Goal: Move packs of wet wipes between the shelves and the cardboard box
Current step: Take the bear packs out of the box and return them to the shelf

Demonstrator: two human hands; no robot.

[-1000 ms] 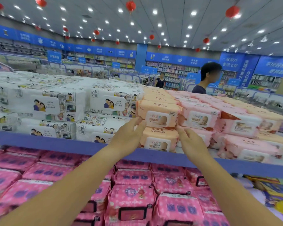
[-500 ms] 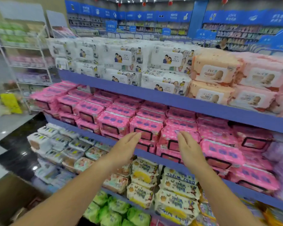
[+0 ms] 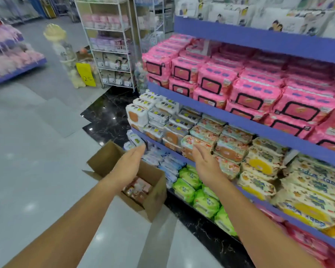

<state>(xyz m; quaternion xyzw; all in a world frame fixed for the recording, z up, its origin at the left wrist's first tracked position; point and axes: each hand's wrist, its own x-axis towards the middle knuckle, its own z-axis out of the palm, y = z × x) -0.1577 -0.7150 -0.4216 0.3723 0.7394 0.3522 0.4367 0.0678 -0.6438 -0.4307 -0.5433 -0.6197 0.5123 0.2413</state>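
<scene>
Left hand (image 3: 131,163) and right hand (image 3: 205,162) are held flat and empty (palms facing); the cardboard box (image 3: 156,191) is seen at the left's six o'clock

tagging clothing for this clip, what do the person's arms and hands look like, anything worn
The left hand and right hand wear no gloves, and no ring, watch or bracelet is visible. Behind them everything is bare to the picture's lower edge: no sleeves show.
</scene>
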